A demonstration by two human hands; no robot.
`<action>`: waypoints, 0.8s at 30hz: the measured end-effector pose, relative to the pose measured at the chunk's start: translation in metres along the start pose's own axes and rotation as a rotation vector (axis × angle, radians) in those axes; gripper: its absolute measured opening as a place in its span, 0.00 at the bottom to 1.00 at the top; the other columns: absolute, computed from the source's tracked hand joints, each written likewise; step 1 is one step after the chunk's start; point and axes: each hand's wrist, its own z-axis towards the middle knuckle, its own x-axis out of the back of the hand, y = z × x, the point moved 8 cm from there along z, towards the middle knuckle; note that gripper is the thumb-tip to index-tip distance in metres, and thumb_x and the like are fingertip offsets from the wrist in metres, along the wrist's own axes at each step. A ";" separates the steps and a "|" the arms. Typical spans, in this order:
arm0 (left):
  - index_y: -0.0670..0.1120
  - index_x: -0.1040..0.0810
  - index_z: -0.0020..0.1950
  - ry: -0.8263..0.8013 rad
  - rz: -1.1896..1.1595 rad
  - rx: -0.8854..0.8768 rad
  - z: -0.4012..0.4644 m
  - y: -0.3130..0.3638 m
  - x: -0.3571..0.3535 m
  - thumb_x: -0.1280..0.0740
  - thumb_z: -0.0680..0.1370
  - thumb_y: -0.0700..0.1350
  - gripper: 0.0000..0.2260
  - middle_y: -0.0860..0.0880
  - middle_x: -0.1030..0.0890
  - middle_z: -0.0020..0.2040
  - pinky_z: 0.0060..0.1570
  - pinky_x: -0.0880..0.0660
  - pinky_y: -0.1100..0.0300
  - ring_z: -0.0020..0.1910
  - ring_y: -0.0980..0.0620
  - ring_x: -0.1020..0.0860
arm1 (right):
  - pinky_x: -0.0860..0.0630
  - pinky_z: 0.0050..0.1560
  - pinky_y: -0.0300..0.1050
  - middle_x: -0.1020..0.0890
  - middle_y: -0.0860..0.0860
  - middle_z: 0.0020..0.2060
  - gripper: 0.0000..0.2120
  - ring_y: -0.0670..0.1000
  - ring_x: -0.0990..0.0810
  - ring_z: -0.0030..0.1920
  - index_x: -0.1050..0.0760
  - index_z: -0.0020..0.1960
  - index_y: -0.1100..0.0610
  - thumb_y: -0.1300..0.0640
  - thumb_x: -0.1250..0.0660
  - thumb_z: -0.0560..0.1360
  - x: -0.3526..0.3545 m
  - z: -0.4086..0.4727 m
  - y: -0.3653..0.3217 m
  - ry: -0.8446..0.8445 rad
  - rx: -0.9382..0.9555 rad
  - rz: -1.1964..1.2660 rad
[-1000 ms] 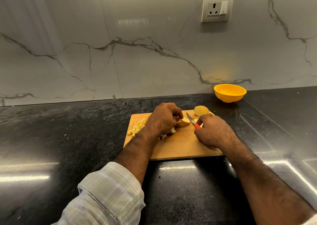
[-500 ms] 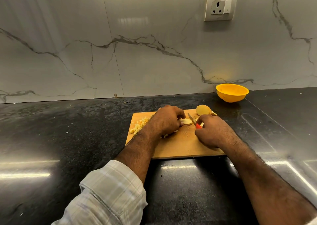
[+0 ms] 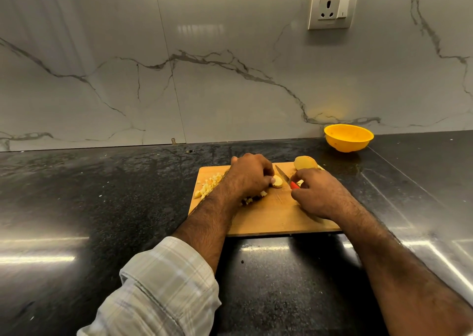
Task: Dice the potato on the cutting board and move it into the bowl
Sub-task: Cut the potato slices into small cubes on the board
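Left fingers (image 3: 266,174) pinch potato slice (image 3: 277,182) | right fingers hidden, gripping knife (image 3: 286,178)

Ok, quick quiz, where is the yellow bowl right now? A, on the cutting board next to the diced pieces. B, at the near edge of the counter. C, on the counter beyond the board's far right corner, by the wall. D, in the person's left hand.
C: the yellow bowl sits on the dark counter against the marble wall, past the cutting board.

Wood cutting board (image 3: 276,215), glossy blk stone counter (image 3: 102,207), plastic bowl (image 3: 348,141)
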 end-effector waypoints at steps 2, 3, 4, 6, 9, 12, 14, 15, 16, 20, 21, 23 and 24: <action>0.55 0.16 0.60 -0.016 -0.010 0.003 0.001 -0.001 -0.002 0.28 0.80 0.56 0.11 0.56 0.18 0.61 0.74 0.39 0.36 0.65 0.52 0.25 | 0.21 0.62 0.50 0.21 0.52 0.67 0.24 0.52 0.22 0.62 0.28 0.76 0.50 0.53 0.33 0.80 -0.002 -0.001 -0.003 -0.011 0.022 -0.027; 0.55 0.16 0.61 -0.027 -0.003 0.002 0.001 0.000 -0.003 0.28 0.80 0.57 0.12 0.55 0.19 0.62 0.74 0.39 0.36 0.66 0.52 0.25 | 0.22 0.64 0.50 0.22 0.52 0.70 0.26 0.52 0.22 0.64 0.30 0.77 0.49 0.53 0.33 0.80 -0.004 -0.002 -0.004 -0.020 0.034 -0.051; 0.55 0.16 0.62 -0.041 0.005 0.000 0.001 0.000 -0.004 0.28 0.80 0.58 0.13 0.55 0.19 0.63 0.75 0.39 0.35 0.66 0.51 0.25 | 0.23 0.65 0.50 0.24 0.51 0.71 0.26 0.53 0.23 0.66 0.31 0.78 0.49 0.52 0.34 0.80 -0.005 -0.002 -0.006 -0.029 0.043 -0.070; 0.55 0.16 0.63 -0.074 0.012 0.003 0.002 0.000 -0.006 0.29 0.80 0.59 0.15 0.55 0.21 0.65 0.74 0.40 0.35 0.68 0.51 0.26 | 0.24 0.67 0.50 0.25 0.51 0.72 0.27 0.53 0.25 0.68 0.32 0.79 0.49 0.52 0.34 0.81 -0.007 -0.002 -0.008 -0.042 0.051 -0.095; 0.56 0.17 0.65 -0.119 0.025 0.005 0.003 -0.001 -0.010 0.29 0.80 0.60 0.16 0.54 0.24 0.69 0.73 0.40 0.34 0.70 0.50 0.28 | 0.22 0.66 0.51 0.22 0.51 0.70 0.25 0.53 0.24 0.66 0.29 0.77 0.50 0.52 0.34 0.80 -0.009 -0.002 -0.010 -0.047 0.062 -0.133; 0.57 0.18 0.65 -0.131 0.035 -0.003 0.002 0.000 -0.010 0.29 0.80 0.60 0.16 0.54 0.26 0.70 0.73 0.40 0.34 0.72 0.50 0.30 | 0.21 0.64 0.52 0.21 0.50 0.68 0.25 0.53 0.22 0.64 0.27 0.76 0.49 0.52 0.34 0.79 -0.009 -0.002 -0.010 -0.037 0.067 -0.162; 0.57 0.17 0.65 -0.137 0.037 -0.007 0.002 0.002 -0.010 0.29 0.80 0.60 0.15 0.55 0.24 0.68 0.73 0.40 0.35 0.71 0.50 0.29 | 0.20 0.64 0.52 0.20 0.49 0.67 0.25 0.52 0.22 0.64 0.27 0.76 0.49 0.51 0.33 0.79 -0.008 -0.002 -0.010 -0.037 0.062 -0.170; 0.57 0.17 0.65 -0.136 0.032 -0.007 0.002 0.003 -0.009 0.29 0.80 0.59 0.15 0.55 0.23 0.67 0.73 0.40 0.35 0.70 0.50 0.28 | 0.20 0.63 0.53 0.20 0.49 0.66 0.25 0.52 0.22 0.63 0.27 0.75 0.49 0.51 0.33 0.79 -0.008 -0.001 -0.010 -0.036 0.059 -0.170; 0.58 0.17 0.64 -0.133 0.024 -0.006 0.001 0.003 -0.009 0.29 0.80 0.59 0.14 0.56 0.22 0.66 0.73 0.40 0.36 0.70 0.50 0.28 | 0.20 0.63 0.53 0.19 0.49 0.65 0.25 0.52 0.21 0.62 0.26 0.75 0.49 0.51 0.33 0.79 -0.008 0.000 -0.009 -0.036 0.057 -0.169; 0.61 0.15 0.61 -0.128 0.016 -0.019 0.000 0.004 -0.007 0.28 0.80 0.58 0.11 0.57 0.21 0.66 0.74 0.42 0.35 0.70 0.50 0.28 | 0.19 0.59 0.49 0.18 0.50 0.63 0.23 0.51 0.20 0.59 0.24 0.73 0.50 0.53 0.33 0.78 -0.010 0.001 -0.008 -0.046 0.052 -0.136; 0.61 0.15 0.61 -0.130 0.017 -0.020 0.000 0.004 -0.007 0.28 0.80 0.58 0.10 0.57 0.21 0.66 0.74 0.42 0.34 0.71 0.50 0.29 | 0.19 0.58 0.47 0.17 0.50 0.63 0.23 0.51 0.19 0.59 0.24 0.73 0.50 0.54 0.33 0.78 -0.010 0.001 -0.008 -0.046 0.049 -0.117; 0.61 0.15 0.61 -0.130 0.018 -0.028 0.001 0.005 -0.007 0.28 0.80 0.58 0.10 0.57 0.21 0.65 0.74 0.42 0.33 0.70 0.50 0.29 | 0.20 0.58 0.46 0.17 0.51 0.63 0.23 0.52 0.19 0.60 0.24 0.74 0.51 0.55 0.33 0.79 -0.010 0.004 -0.007 -0.051 0.048 -0.087; 0.61 0.15 0.60 -0.129 0.015 -0.031 0.001 0.005 -0.007 0.28 0.80 0.57 0.10 0.57 0.21 0.64 0.73 0.42 0.33 0.70 0.50 0.29 | 0.20 0.58 0.46 0.17 0.51 0.64 0.23 0.52 0.19 0.60 0.25 0.75 0.51 0.55 0.33 0.79 -0.012 0.005 -0.007 -0.060 0.046 -0.080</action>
